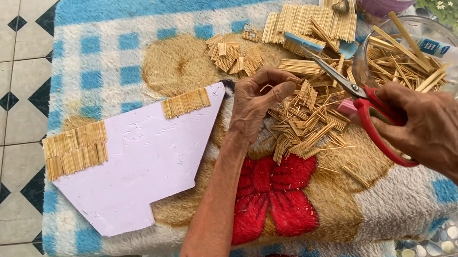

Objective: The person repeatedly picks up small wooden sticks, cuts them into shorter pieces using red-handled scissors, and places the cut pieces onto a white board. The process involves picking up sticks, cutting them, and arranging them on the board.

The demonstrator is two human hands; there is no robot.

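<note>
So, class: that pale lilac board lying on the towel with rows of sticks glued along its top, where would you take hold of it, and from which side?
Grip the lilac board by its bare lower edge near the notch, coming from the side nearest the person. It lies flat, and the glued stick rows cover only its top-left and top edge, so the lower part is probably safest. The left hand and right hand are busy over the stick pile.

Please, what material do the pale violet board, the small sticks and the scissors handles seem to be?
Board: probably foam sheet or card; matte, flat, cleanly cut edges. Sticks: likely wood or bamboo; pale tan, thin, straight, dull. Scissors handles: seemingly plastic; red, smooth, slightly glossy.
</note>
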